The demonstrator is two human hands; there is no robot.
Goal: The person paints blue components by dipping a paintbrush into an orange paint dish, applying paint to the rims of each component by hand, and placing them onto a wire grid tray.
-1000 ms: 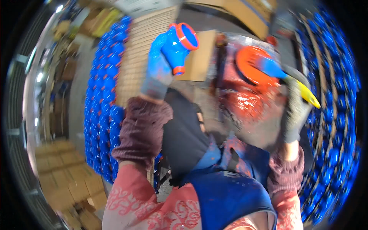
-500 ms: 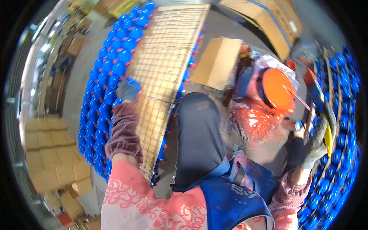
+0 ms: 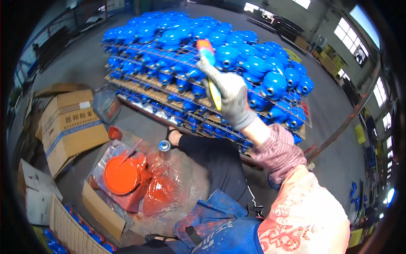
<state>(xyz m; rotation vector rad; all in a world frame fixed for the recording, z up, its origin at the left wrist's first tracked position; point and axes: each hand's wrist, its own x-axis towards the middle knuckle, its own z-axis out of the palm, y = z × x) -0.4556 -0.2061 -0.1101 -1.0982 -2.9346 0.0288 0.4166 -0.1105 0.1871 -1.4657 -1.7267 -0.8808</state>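
Note:
In my gloved right hand (image 3: 232,96) is a paintbrush (image 3: 215,95), its yellow handle gripped by closed fingers. Red paint covers the raised brush tip, in front of shiny blue rounded metal parts (image 3: 270,84). These parts crowd the top wire shelf (image 3: 169,54) of a low rack, and more sit on the levels below. I cannot tell whether the bristles touch a part. My left hand is out of sight. On the floor to my left stands a round tub of orange-red paint (image 3: 120,177) with a stick (image 3: 133,149) leaning in it.
Spilled red paint (image 3: 160,195) covers plastic sheeting beside the tub. A small can (image 3: 164,146) stands near my foot. Cardboard boxes (image 3: 72,127) lie at left, with a flattened cardboard piece (image 3: 101,211) nearer me. Another wire panel (image 3: 69,228) shows at lower left.
My view has swung right, from the rack at left to the one at right. My right hand is now raised over that rack with the brush. The left hand has left the view.

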